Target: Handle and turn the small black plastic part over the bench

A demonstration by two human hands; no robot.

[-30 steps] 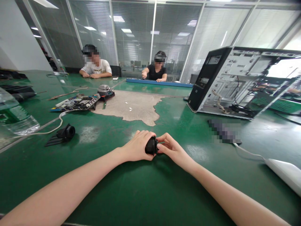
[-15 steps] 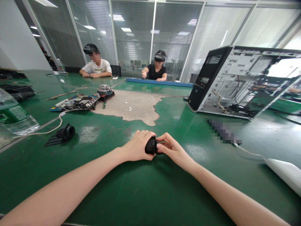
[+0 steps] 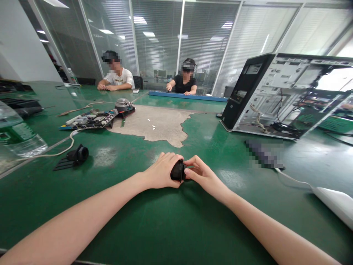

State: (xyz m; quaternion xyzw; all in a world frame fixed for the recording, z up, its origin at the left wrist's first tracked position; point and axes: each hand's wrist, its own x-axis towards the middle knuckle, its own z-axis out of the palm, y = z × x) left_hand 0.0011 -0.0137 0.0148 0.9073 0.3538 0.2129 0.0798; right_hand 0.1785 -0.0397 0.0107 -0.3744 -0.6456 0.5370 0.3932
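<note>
A black part (image 3: pixel 177 170) is gripped by both hands over the tabletop (image 3: pixel 154 224), centred from side to side and nearer the near edge than the far edge. Its left end is wrapped by the left hand (image 3: pixel 162 172), whose grip is closed around it with the knuckles up. Its right end is pinched between the thumb and fingers of the right hand (image 3: pixel 200 172); the fingertips are partly hidden, so how firmly it is pinched cannot be told.

Beyond the hands, a pale irregular patch (image 3: pixel 157 127) is exposed in the green surface, with small white scraps (image 3: pixel 153 127) scattered on it. To the left, a black bracket with a round collar (image 3: pixel 79 154) is laid flat, and behind it a circuit board (image 3: pixel 93 119) is placed beside a round metal cooler (image 3: pixel 124 106). A clear bottle (image 3: pixel 23 134) is seen at the far left, crossed in front by a pale cord (image 3: pixel 59 155).

On the right, a blurred dark object (image 3: pixel 263 154) is set in front of an open computer case (image 3: pixel 248 92), and a white device (image 3: pixel 332 202) is placed nearer the near edge. Along the far edge, a long blue bar (image 3: pixel 187 96) is laid before a person in black (image 3: pixel 180 85), and a person in white (image 3: pixel 118 79) is seated to the left.
</note>
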